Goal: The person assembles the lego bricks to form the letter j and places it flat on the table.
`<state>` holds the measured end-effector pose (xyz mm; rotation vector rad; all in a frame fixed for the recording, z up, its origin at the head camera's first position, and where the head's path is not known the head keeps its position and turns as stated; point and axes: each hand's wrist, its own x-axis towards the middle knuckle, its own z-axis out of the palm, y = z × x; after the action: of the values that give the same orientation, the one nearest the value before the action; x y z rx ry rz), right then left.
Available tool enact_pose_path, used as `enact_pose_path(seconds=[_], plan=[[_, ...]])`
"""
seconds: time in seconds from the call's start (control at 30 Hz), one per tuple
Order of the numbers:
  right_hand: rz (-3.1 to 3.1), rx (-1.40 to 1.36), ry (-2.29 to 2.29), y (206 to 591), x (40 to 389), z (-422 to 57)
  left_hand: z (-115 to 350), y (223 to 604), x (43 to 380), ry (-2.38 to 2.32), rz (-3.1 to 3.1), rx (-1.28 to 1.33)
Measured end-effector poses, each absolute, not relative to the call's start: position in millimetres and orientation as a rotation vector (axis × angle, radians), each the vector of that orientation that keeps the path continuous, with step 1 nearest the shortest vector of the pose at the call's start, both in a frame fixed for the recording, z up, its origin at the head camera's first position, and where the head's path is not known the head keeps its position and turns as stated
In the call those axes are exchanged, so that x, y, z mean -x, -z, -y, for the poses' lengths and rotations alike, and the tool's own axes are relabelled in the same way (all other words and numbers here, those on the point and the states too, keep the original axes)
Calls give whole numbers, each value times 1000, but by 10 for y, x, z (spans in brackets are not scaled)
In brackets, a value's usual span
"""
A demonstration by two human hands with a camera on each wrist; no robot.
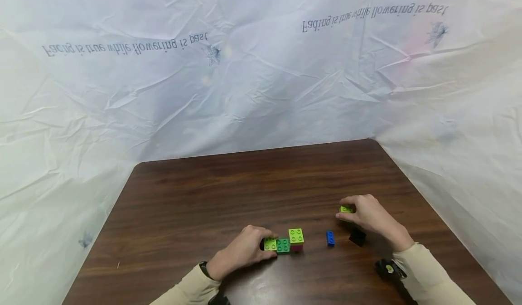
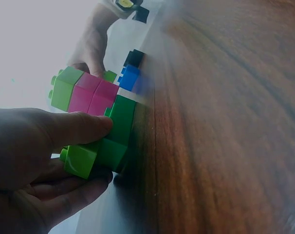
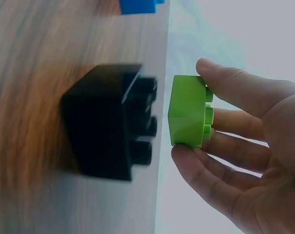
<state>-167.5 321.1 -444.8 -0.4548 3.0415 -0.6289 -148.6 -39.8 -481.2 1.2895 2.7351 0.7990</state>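
Observation:
My left hand (image 1: 244, 247) grips the left end of a joined row of toy building bricks, thumb on one side and fingers on the other. In the left wrist view, this end has a lime brick (image 2: 81, 161) on top of dark green bricks (image 2: 122, 117). At the row's right end, pink bricks (image 2: 91, 92) carry another lime brick (image 1: 296, 235). My right hand (image 1: 370, 212) pinches a separate lime brick (image 3: 186, 111) between thumb and fingertips, studs toward the palm. Below that hand, a black brick (image 1: 357, 237) sits on the table.
A small blue brick (image 1: 330, 238) lies between the joined row and the black brick. The dark wood-grain table (image 1: 195, 196) has rounded far corners. Crumpled white sheeting (image 1: 253, 96) with printed lettering hangs behind and at both sides.

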Motion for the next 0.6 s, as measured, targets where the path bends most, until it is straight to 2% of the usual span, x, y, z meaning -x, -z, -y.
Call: enact_pose_path(seconds=[0.6], plan=[[-3009,608,752,4309,1682,-2961,405,4822,1504,-813,-2708,-1270]])
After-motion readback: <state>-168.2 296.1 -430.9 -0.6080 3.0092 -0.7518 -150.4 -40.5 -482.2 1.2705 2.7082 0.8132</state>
